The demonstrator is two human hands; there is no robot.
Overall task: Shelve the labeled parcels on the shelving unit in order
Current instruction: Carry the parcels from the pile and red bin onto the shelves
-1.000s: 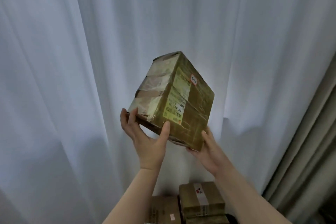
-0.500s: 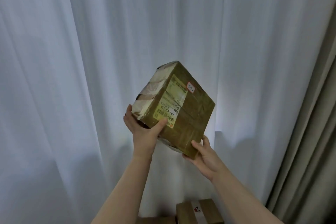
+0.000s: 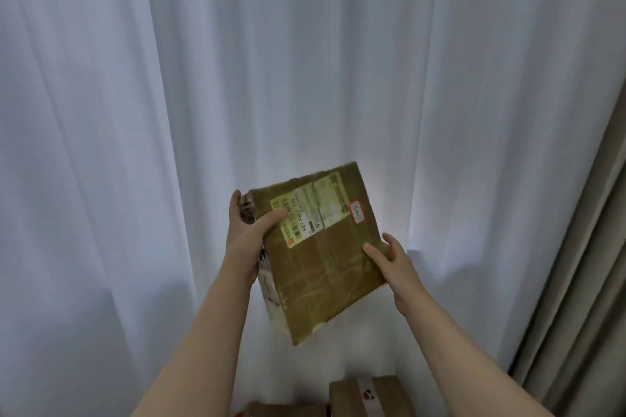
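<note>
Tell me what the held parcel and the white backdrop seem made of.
Parcel: brown cardboard, apparently wrapped in glossy clear tape, judging by shiny streaks and overlapping bands. White backdrop: thin matte fabric curtain, likely sheer, since it hangs in soft folds and light glows through.

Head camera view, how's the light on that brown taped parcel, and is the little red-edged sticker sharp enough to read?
Head view: backlit, the white curtain glowing brightest just behind the brown taped cardboard parcel, whose front face is dim. Head view: faint sheen on that face, no hard glare. Head view: the red-edged sticker is soft, its handwriting unreadable.
</note>
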